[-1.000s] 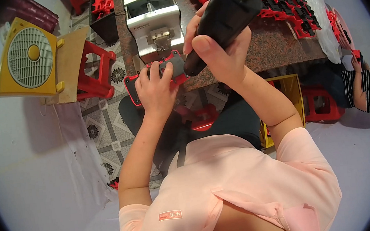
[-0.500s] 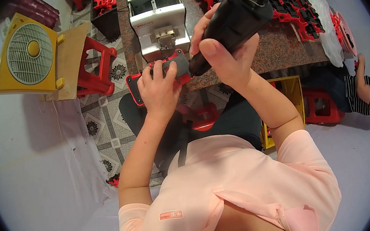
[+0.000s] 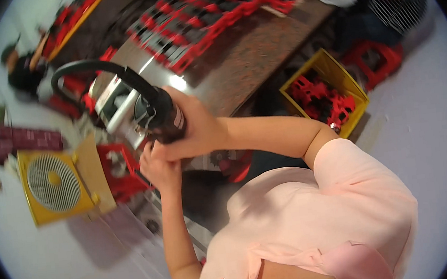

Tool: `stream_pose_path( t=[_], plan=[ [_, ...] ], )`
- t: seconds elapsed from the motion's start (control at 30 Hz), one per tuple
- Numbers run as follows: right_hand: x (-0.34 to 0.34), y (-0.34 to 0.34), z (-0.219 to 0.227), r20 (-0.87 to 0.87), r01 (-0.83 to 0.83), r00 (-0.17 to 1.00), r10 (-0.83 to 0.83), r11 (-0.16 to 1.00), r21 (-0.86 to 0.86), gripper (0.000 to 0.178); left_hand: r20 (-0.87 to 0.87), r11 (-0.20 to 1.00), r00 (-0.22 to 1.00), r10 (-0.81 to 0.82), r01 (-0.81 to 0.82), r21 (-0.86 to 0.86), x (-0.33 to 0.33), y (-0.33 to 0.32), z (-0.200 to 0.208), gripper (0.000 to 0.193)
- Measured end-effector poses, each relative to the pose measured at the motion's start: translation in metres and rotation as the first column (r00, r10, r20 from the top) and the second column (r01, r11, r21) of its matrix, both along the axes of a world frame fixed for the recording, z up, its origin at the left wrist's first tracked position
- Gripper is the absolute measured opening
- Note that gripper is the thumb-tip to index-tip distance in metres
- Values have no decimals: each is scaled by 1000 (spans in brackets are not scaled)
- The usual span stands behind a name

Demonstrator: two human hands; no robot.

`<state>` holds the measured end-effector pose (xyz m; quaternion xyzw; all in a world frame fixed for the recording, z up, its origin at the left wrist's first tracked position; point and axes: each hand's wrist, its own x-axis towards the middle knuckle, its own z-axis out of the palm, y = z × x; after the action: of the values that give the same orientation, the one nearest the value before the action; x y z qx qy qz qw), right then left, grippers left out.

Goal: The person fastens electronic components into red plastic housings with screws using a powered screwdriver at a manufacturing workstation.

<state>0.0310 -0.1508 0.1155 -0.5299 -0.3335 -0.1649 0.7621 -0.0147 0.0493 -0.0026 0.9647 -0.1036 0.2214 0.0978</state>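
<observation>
My right hand [image 3: 200, 121] is wrapped round a thick black powered screwdriver [image 3: 158, 119], from whose top a heavy black cable [image 3: 92, 64] loops to the left. Just below and left of it is my left hand [image 3: 160, 166], fingers bent and close against the right hand and the tool's lower end. What the left fingers grip is mostly hidden; only a thin dark edge shows beside them. The tool's tip is out of sight. Partly behind the screwdriver, a white machine [image 3: 122, 112] stands at the table's near left end.
Rows of red and black plastic parts [image 3: 211, 17] cover the far side of the stone-topped table [image 3: 239, 79]. A yellow crate [image 3: 360, 118] holds red parts. Red stools, a yellow fan [image 3: 52, 180] and two other people, one in a striped sleeve [image 3: 394, 13], are around it.
The view has swung, so the table now slants and the crate shows more fully. My hands have come together, the screwdriver now above the left hand. The red and black part under it has gone from sight.
</observation>
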Motion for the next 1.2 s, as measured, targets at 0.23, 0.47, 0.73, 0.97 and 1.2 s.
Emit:
stream_pose_path(
  t=[0.23,0.47,0.73,0.97,1.2],
  plan=[
    [-38,-197,54,243,807,590,-770,558,-192,60,-190,850,833,-520,527,-16,24,-167,50,74],
    [-66,-326,34,-48,901,431,-901,432,-20,49,-208,503,473,-856,854,-129,50,-344,36,79],
    [-47,-358,-73,-494,847,418,-762,523,-91,40,-169,624,612,-772,781,-24,214,-426,15,76],
    [-23,-373,-97,-523,749,487,-700,642,-162,49,42,782,781,-623,620,63,338,-528,25,69],
    [3,-376,-115,-478,782,519,-709,619,-70,36,41,597,596,-802,799,65,293,-482,23,47]
  ],
)
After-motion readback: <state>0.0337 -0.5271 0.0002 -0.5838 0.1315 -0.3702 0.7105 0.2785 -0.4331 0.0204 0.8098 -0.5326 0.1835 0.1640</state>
